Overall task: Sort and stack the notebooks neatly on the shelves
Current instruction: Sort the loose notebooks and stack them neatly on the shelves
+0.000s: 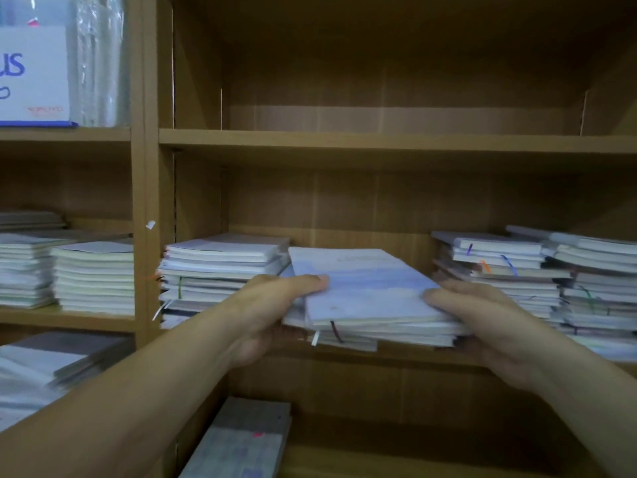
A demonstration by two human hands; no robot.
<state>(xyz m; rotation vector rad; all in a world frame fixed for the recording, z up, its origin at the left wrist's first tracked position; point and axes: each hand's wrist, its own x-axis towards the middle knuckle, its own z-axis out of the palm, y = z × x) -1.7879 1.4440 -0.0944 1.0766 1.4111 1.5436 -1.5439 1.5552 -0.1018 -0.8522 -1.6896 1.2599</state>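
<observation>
Two bare forearms reach forward from the viewer's side. The left hand [272, 305] and right hand [482, 315] clamp the short sides of a thick stack of pale, lavender-covered paper notebooks [372, 298], thumbs on top and fingers curled beneath. Item held: this stack, at the front edge of the brown wooden middle shelf board [413, 357]; whether it rests on the board or is lifted just clear cannot be told. Its lower notebooks jut out unevenly, with ribbon markers hanging at the near edge. Left of the held stack, just beside it: a squared pile of white-edged notebooks [220, 270]. Right of the held stack, near: a rougher pile with coloured ribbons [496, 270], and beyond that another ragged pile [599, 288]. Far left of the held stack, past the upright: two tidy cream-edged piles [93, 274]. Below the held stack: grey-covered notebooks lying flat on a lower shelf [248, 443]. Progress, by judgement: middling. Several piles are shelved and square; the held stack needs seating and truing between its neighbours, the right-hand piles look unsorted, and the lower notebooks appear unplaced.
</observation>
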